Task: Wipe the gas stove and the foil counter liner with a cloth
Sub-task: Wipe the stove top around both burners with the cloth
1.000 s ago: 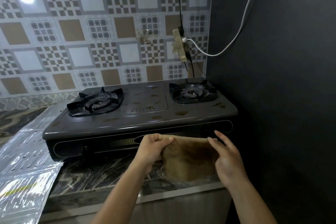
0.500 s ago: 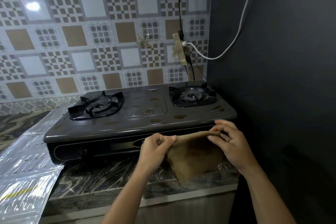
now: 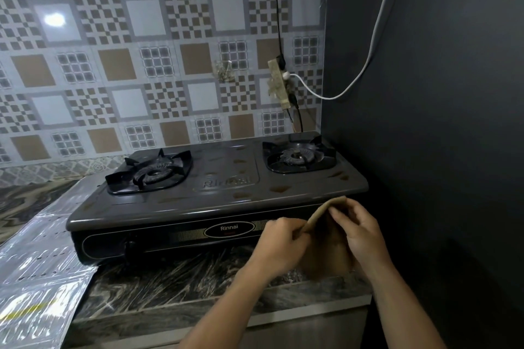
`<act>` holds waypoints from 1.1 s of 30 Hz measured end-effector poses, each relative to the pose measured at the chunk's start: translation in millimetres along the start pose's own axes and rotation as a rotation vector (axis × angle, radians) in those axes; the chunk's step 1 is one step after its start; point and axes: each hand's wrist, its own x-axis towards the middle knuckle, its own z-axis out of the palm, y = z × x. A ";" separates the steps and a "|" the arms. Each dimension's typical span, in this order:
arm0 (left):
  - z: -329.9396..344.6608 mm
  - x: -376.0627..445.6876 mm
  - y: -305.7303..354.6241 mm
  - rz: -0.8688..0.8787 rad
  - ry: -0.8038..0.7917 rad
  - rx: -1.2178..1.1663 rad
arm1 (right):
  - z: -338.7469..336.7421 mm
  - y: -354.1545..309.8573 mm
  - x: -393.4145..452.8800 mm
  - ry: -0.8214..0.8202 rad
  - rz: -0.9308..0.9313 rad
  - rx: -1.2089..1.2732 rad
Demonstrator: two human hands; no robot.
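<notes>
A dark grey two-burner gas stove (image 3: 226,195) stands on the marble counter, its top dotted with brown stains. In front of its right front corner I hold a brown cloth (image 3: 329,249) with both hands. My left hand (image 3: 280,246) pinches the cloth's left upper edge. My right hand (image 3: 360,232) grips the right upper edge, fingers curled over it. The cloth is folded between the hands and hangs down over the counter edge. Silver foil counter liner (image 3: 37,278) lies to the left of the stove and runs under its left side.
A dark wall (image 3: 439,122) stands close on the stove's right. The patterned tile backsplash (image 3: 141,79) carries a power strip (image 3: 279,82) with a white cable and a black cable above the right burner. Marble counter (image 3: 175,286) shows in front of the stove.
My hands have come closer together and risen toward the stove's right front corner. The cloth, spread flat before, is now folded between them.
</notes>
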 end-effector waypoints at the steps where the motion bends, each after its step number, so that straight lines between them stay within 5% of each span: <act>1: -0.1 1.4 0.3 -0.026 0.006 -0.002 | -5.1 6.3 -0.8 0.083 0.019 -0.120; 5: -0.4 9.2 2.3 -0.045 0.039 0.111 | -13.4 25.4 -24.7 0.221 0.151 -0.332; 10: 14.8 3.1 9.6 0.013 -0.021 0.390 | 14.5 37.1 -45.3 -0.078 0.686 0.126; 21: 13.9 -5.3 -3.4 0.099 0.026 0.436 | 38.8 37.0 -44.9 0.061 0.553 0.372; 29: 2.8 14.2 -11.4 0.154 0.028 0.409 | 53.9 42.3 -55.5 0.303 0.621 0.004; 33: 0.1 13.9 -17.7 0.176 0.019 0.387 | 55.1 38.9 -57.5 0.234 0.617 -0.214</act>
